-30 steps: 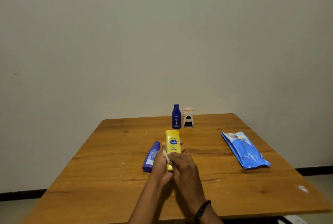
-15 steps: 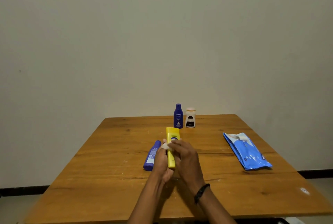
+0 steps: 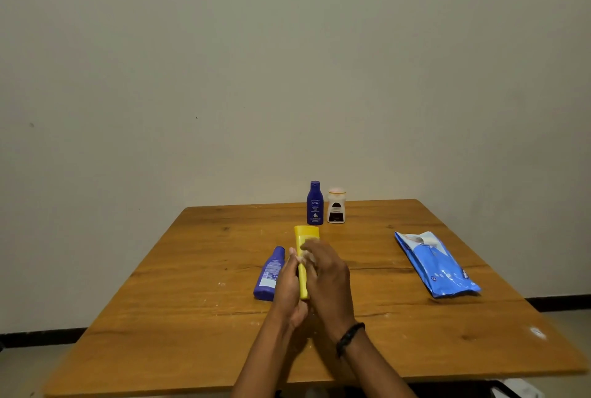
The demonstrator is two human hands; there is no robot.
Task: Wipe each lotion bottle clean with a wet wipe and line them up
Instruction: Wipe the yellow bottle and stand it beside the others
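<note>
Bottle: a flat yellow plastic lotion bottle (image 3: 306, 236) is held over the middle of the wooden tabletop (image 3: 198, 269), its far end toward 12 o'clock.
Handling: judged light, stiff and slick once wet; best gripped low on the body.
Left hand (image 3: 287, 287): the fingers are clenched round the bottle's near half.
Right hand (image 3: 327, 276): the fingers are blurred but seem curled, pressing a white wet wipe (image 3: 303, 258) onto the bottle.

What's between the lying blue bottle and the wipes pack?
Head view: the yellow bottle with left hand and right hand on it, then bare table.
</note>
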